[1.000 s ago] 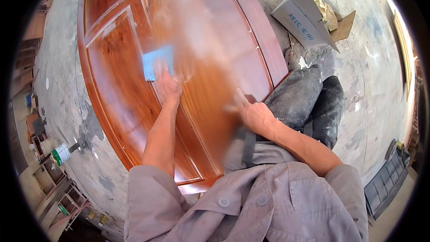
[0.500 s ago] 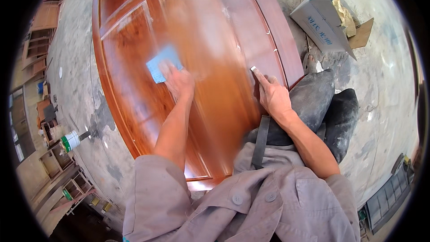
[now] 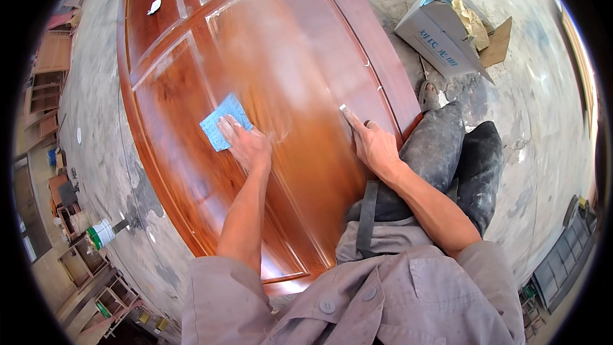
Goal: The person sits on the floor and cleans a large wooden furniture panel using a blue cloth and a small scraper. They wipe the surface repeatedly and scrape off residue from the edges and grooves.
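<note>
A large reddish-brown wooden door (image 3: 300, 45) with raised panels lies before me, hazed with pale dust along its middle and right side. Under the fingers of my left hand (image 3: 248, 144) is a blue sheet of sandpaper (image 3: 217, 129), pressed flat on the panel left of the middle. My right hand (image 3: 378, 147) rests near the door's right edge, index finger stretched forward and the other fingers curled in. At that fingertip shows a small whitish piece (image 3: 345, 109), touching the panel by its moulding. What exactly it is, I cannot make out.
A white scrap (image 3: 154, 6) lies on the door's far left panel. On the concrete floor at right stands an opened cardboard box (image 3: 440, 41) with brown paper inside. A white-and-green bucket (image 3: 100, 234) and wooden cabinet frames (image 3: 76, 265) stand at left; my dusty dark trouser legs (image 3: 428, 144) are beside the door.
The whole view has shifted, so the door sits lower and further left in it. My left hand and the blue sheet, blurred by motion before, now look sharp. My right fingertip keeps to about the same spot.
</note>
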`<action>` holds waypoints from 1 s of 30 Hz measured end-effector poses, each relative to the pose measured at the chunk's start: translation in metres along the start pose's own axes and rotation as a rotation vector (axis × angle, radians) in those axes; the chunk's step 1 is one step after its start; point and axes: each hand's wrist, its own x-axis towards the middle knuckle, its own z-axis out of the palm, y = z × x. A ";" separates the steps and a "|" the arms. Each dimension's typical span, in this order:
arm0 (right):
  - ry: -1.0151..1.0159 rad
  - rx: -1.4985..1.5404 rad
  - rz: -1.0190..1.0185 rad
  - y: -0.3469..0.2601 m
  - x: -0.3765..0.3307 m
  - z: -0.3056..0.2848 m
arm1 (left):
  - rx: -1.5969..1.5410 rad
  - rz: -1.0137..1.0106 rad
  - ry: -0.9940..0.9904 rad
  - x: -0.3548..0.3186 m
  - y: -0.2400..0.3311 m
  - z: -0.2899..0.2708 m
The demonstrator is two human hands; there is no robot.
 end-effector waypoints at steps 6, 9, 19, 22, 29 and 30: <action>0.047 -0.039 -0.023 -0.007 0.020 -0.010 | 0.010 0.036 0.034 0.005 -0.001 0.006; 0.172 -0.033 -0.103 0.005 0.012 0.001 | 0.017 0.038 0.037 0.002 -0.002 0.007; 0.158 -0.071 -0.086 0.003 0.019 0.005 | 0.039 0.045 0.010 0.004 -0.006 0.006; 0.140 -0.073 -0.081 -0.001 0.017 0.003 | 0.033 0.043 0.019 0.004 -0.009 0.007; 0.148 -0.087 -0.086 0.000 0.020 0.007 | -0.009 0.040 0.034 0.003 -0.003 0.002; 0.147 -0.075 -0.095 0.000 0.016 0.008 | -0.013 0.020 0.017 0.002 -0.001 0.000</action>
